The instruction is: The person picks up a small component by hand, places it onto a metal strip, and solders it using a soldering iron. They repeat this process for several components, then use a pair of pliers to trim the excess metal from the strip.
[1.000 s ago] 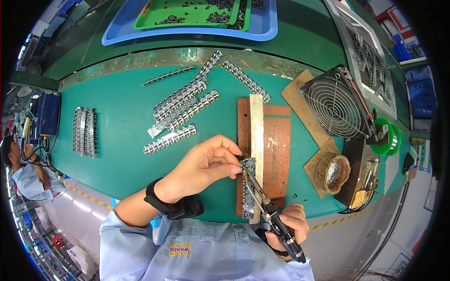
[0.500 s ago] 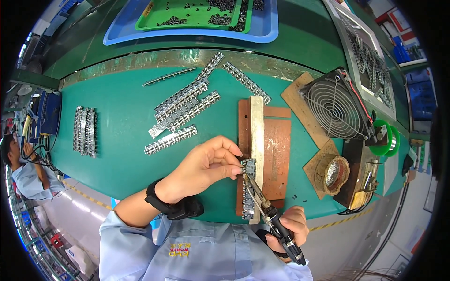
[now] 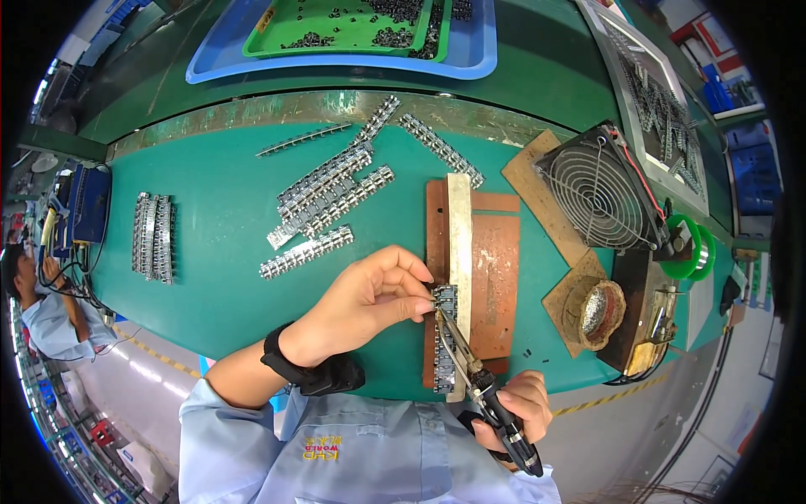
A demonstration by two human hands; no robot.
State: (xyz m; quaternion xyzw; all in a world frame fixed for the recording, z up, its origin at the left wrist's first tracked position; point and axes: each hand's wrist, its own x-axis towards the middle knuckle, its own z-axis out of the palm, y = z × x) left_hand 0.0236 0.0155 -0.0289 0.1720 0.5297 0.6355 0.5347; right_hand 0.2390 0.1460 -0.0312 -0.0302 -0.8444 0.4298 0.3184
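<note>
My right hand (image 3: pixel 522 410) is wrapped round a black-handled soldering iron (image 3: pixel 501 420), which has a thin metal tube beside its shaft. Its tip meets a strip of small electronic components (image 3: pixel 445 357) near that strip's far end. The strip lies along the left side of a pale metal bar (image 3: pixel 459 244) on a reddish-brown board (image 3: pixel 495 286). My left hand (image 3: pixel 369 294) comes in from the left, thumb and fingers closed at the strip's far end. The fingertips partly hide what lies between them.
Several similar strips (image 3: pixel 323 189) lie loose on the green mat, with a stacked group (image 3: pixel 153 238) farther left. To the right stand a fan (image 3: pixel 598 191), a round tin-coated pot (image 3: pixel 600 311) and a green solder spool (image 3: pixel 693 248). A blue tray (image 3: pixel 214 65) is at the back.
The soldering iron's handle and my right hand have shifted very slightly left. My left hand and the strip stay in place.
</note>
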